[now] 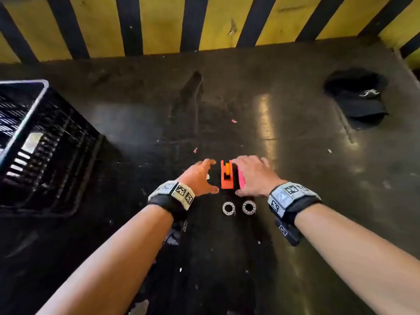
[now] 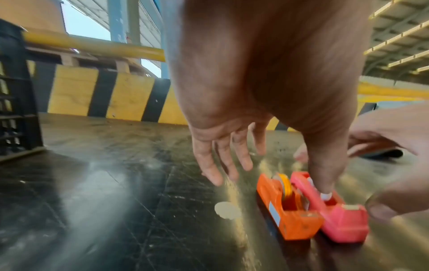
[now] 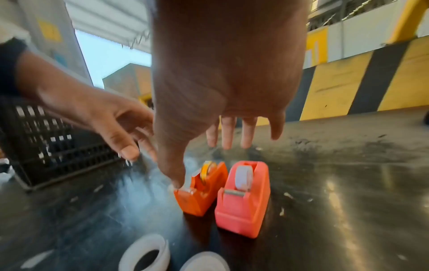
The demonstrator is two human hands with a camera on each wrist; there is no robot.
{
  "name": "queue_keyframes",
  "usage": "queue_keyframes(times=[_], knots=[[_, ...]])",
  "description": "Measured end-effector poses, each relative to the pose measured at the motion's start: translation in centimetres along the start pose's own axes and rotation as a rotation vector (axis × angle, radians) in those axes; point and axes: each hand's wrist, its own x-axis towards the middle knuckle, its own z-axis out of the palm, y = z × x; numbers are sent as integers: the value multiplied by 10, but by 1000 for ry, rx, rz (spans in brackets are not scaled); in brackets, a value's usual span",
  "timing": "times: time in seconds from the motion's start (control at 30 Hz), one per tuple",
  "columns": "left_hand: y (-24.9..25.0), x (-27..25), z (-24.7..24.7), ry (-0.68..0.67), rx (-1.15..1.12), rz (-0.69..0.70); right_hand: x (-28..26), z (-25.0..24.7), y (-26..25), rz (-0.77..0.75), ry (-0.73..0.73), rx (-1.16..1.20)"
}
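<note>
Yellow-and-black striped boards [image 1: 159, 26] back the dark, scuffed table [image 1: 295, 201]. A black slatted crate [image 1: 41, 144] stands to my left, and a black cap [image 1: 359, 98] lies far right. My left hand [image 1: 200, 178] and right hand [image 1: 254, 176] hover with fingers spread and loose, holding nothing. Between them the orange tape dispenser [image 1: 226, 176] and the pink tape dispenser [image 1: 241, 180] stand just beside each other, each with a roll in it. I cannot tell whether my right thumb touches one. Two loose tape rolls [image 1: 228, 208] lie flat nearer me.

I judge the lining-up mostly done, and any lifting not yet begun.

The cap's white emblem and the orange dispenser's pale sticker [image 2: 272, 210] are too blurred to read.
</note>
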Motion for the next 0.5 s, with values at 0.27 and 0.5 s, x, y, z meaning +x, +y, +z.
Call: queue_keyframes(times=[0.27,0.5], knots=[[-21,39,23,-61,111,-20,36,22,-11,17,-3,-116],[-27,34,18,-71,69,22,26,19,-7,-37,90,51]])
